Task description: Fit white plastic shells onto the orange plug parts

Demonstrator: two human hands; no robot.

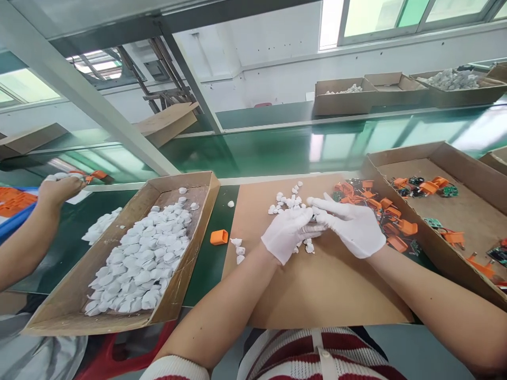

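Note:
My left hand and my right hand, both in white gloves, meet over the brown cardboard sheet. Their fingers are pinched together around something small that the gloves mostly hide. Small crumpled white pieces lie in a loose pile just behind and under the hands. A few more white pieces sit to the left of my left wrist. Close to my right hand is a heap of orange plastic housings with wires and green circuit boards among them.
On the left stands a cardboard box of folded white pads. A single orange housing lies beside it. A large box at right holds housings and boards. At far left, a co-worker's gloved hand holds an orange part.

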